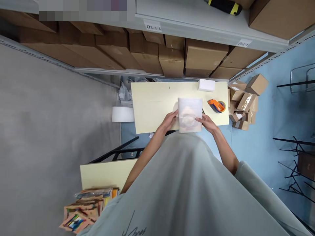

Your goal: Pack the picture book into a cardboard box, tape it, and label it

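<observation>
A square, whitish packet in translucent wrapping is held up in front of my body, over the near edge of the pale yellow table. My right hand grips its right side, thumb on top and the other fingers partly hidden behind. At the left side, my left hand is closed with fingertips at the packet's edge, where a round translucent bit of wrapping sticks out. What lies inside the wrapping is too blurred to name. An orange tape dispenser lies to the right of my right hand.
A small white box sits at the table's back edge. Cardboard boxes fill the shelf above; more cartons are piled on the floor at right. A white roll stands left of the table, and a stack of colourful packages lies lower left.
</observation>
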Motion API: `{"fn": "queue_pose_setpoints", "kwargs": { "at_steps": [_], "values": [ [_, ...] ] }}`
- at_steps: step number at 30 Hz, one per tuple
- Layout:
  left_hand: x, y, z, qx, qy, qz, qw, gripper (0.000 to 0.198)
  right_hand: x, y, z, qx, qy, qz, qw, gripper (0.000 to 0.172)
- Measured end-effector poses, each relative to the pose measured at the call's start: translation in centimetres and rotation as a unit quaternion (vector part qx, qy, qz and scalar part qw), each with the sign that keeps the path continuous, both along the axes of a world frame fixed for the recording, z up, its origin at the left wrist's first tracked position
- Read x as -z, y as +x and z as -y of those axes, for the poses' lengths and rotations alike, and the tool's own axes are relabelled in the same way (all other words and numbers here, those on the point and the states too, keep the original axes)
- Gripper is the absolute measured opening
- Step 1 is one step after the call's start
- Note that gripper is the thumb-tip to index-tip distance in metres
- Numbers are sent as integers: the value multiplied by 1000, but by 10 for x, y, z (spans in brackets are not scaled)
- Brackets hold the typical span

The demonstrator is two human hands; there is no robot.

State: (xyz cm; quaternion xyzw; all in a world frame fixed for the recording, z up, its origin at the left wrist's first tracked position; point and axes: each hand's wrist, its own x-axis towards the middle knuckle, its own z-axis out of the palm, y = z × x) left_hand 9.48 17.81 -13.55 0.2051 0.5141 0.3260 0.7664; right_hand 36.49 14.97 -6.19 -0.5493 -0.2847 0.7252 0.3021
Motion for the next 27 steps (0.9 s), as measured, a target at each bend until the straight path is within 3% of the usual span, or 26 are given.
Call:
{"fn": "queue_pose_setpoints", "kwargs": {
  "at_steps": [4,9,17,21,27],
  "values": [
    [-25,-16,-10,22,118,-70,990,55,-14,-4,4,21,28,36,999,63],
    [-41,-34,-18,59,233,-167,956,58,-19,-24,-1,37,41,48,997,62],
    [-58,-54,-21,53,215,-85,972,65,-39,-51,-12,49,43,9,998,69],
    [-66,-57,-17,56,208,-103,971,68,-44,-57,-17,58,48,8,997,74],
    [-85,-57,-11,11,220,-119,968,71,-53,-66,-20,48,63,25,997,74]
  ]
}}
